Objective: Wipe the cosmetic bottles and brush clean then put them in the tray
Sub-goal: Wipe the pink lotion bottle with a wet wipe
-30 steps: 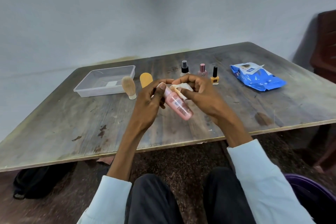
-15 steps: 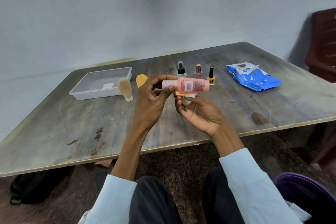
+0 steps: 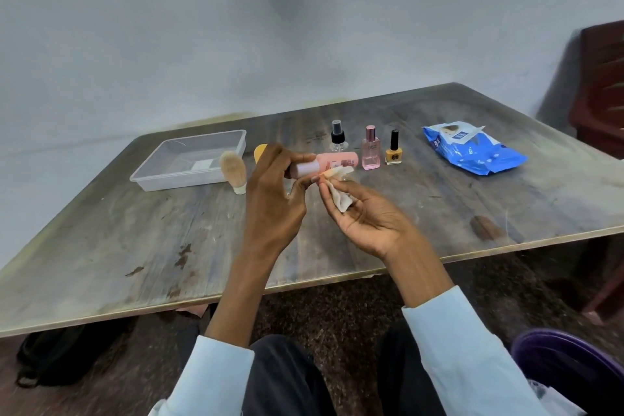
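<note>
None of the items has reached the tray (image 3: 233, 145) yet; it sits at the far left of the table (image 3: 135, 246), holding nothing but what looks like a small label on its floor. One pink bottle (image 3: 334, 160) is in hand, lying sideways above the table; the left hand (image 3: 275, 199) grips it around the cap end with fingers and thumb closed on it; the right hand (image 3: 368, 216) lies palm up just beside it, loosely pinching a crumpled wipe (image 3: 341, 196) whose top edge touches the bottle's underside; wiping of this bottle is judged to be in progress, not finished. Standing unwiped, by appearance, are the brush (image 3: 233, 169) just in front of the tray, a spray bottle (image 3: 338, 137), a pink perfume bottle (image 3: 370, 149) and a yellow nail polish (image 3: 393, 149) in a row behind the hands; a flat orange item (image 3: 260, 151) is mostly hidden by the left hand. Spare wipes remain in the blue pack (image 3: 472, 154) at the right. Remaining work, as judged: finish this bottle, place it, then clean and place the other pieces.
</note>
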